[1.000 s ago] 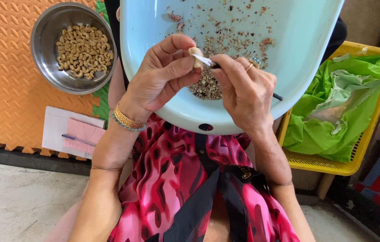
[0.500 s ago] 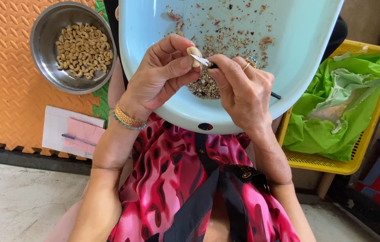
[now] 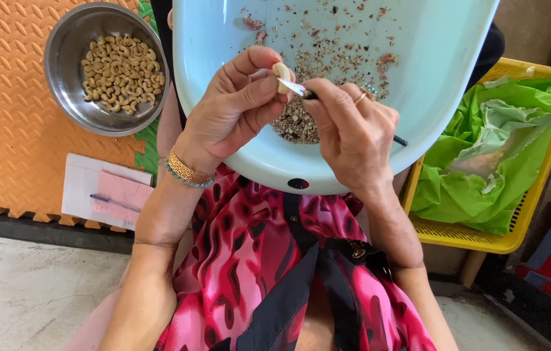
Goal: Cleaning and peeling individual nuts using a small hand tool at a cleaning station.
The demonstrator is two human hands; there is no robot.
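Little has shifted: left hand (image 3: 233,107) still pinches a pale, curved cashew (image 3: 281,70) over the smooth blue plastic basin (image 3: 438,58), right hand (image 3: 350,133) gripping a thin metal blade (image 3: 294,88) against it; steel bowl (image 3: 61,49) far left.

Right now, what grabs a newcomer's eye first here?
At centre, the left hand pinches a pale cashew nut while the right hand sets a small metal blade against it, both over a light blue plastic basin speckled with brown husk scraps. Upper left, a round steel bowl of peeled cashews sits on orange matting.
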